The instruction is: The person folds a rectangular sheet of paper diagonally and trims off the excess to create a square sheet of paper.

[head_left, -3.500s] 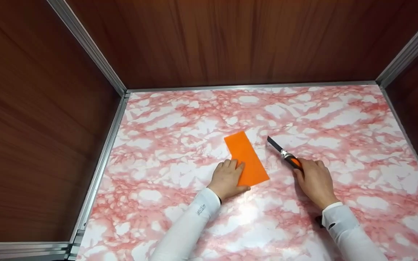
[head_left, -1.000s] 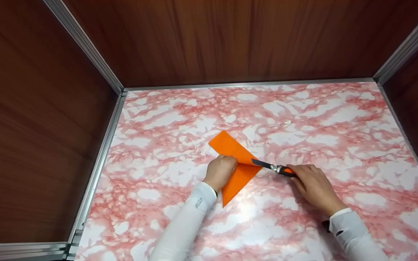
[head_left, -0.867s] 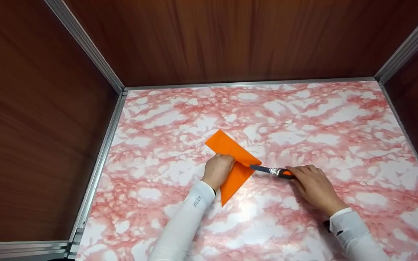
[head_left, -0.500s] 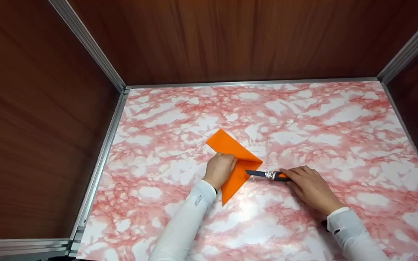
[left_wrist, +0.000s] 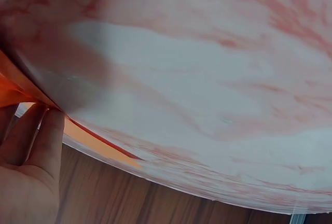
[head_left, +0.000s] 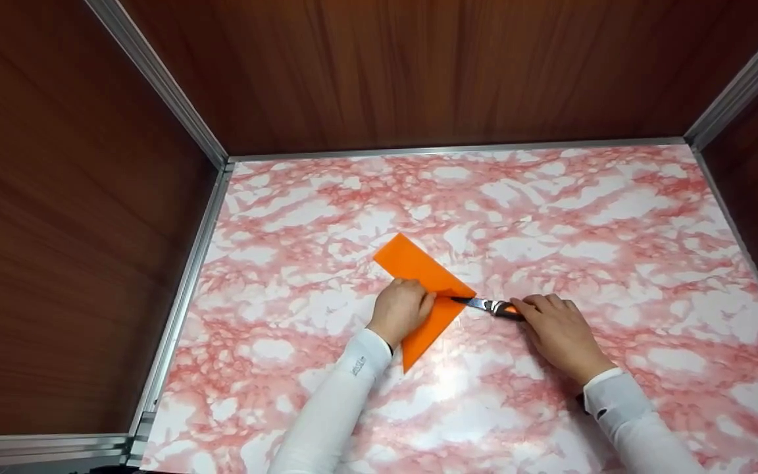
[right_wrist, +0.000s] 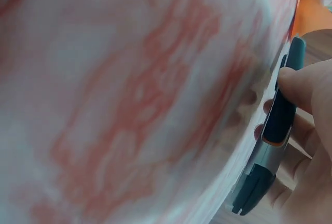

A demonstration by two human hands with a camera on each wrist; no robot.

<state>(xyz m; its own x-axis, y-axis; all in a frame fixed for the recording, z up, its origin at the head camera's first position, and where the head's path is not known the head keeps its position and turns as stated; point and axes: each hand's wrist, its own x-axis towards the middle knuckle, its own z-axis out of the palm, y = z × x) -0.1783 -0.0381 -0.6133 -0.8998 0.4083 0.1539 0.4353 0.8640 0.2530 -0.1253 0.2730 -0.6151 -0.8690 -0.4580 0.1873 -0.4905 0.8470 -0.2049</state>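
Note:
An orange sheet of paper [head_left: 412,260] lies folded near the middle of the table, its opening facing me. My left hand [head_left: 397,309] grips the paper at its left side; in the left wrist view, the fingers [left_wrist: 49,136] pinch its edge. From the right, my right hand [head_left: 564,336] holds a utility knife [head_left: 509,311] with a black-and-orange handle. Its dark blade [head_left: 468,301] reaches in along the crease, the tip close to my left fingers. The right wrist view shows the knife handle [right_wrist: 280,115] between thumb and fingers, with the blade out of sight.
The table [head_left: 326,408] has a red-and-white marbled top. Dark wood panels [head_left: 379,72] stand at the back and both sides, framed by metal rails [head_left: 185,296].
Earlier the paper lay flat under my left hand with the knife apart from it. Now the paper is turned and gripped; in the last half second the blade has risen from the lower half to the crease.

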